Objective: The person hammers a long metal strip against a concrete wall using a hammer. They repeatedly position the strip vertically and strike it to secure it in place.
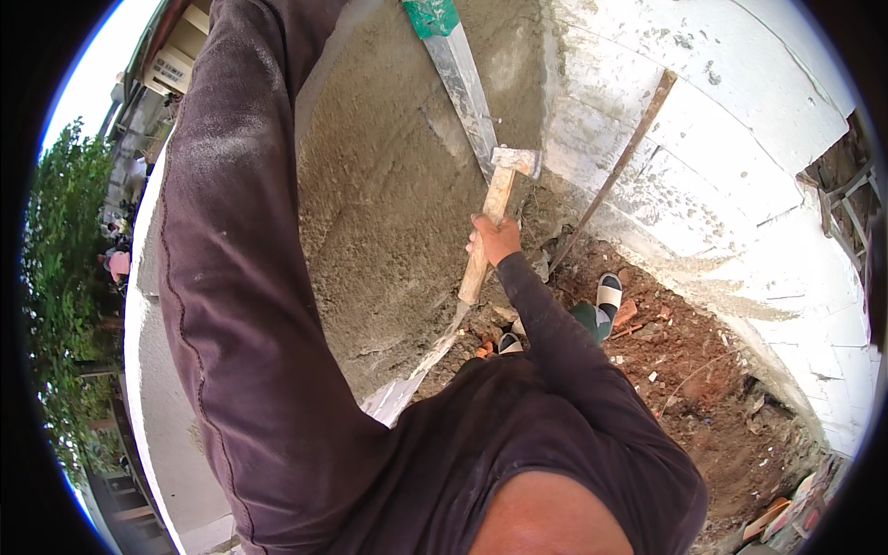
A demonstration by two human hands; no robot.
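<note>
My right hand [497, 239] is closed around the wooden handle of a hammer [500, 192], whose metal head is at the upper end. Behind the hammer, a long pale straight board [462, 83] stands along a grey wet-looking cement surface [398, 185]. Green material [431, 17] covers the board's top end. A small thin piece, perhaps a nail, sticks out of the board just above the hammer head. Whether the head touches the board I cannot tell. My left arm [231, 213] reaches up past the top edge, so its hand is out of view.
A narrow rusty-brown strip [615, 171] leans against the white block wall [721, 102] on the right. Reddish soil [680, 370] with brick bits and rubble lies around my sandalled feet [609, 294]. Trees [69, 296] and people are beyond the wall's edge at left.
</note>
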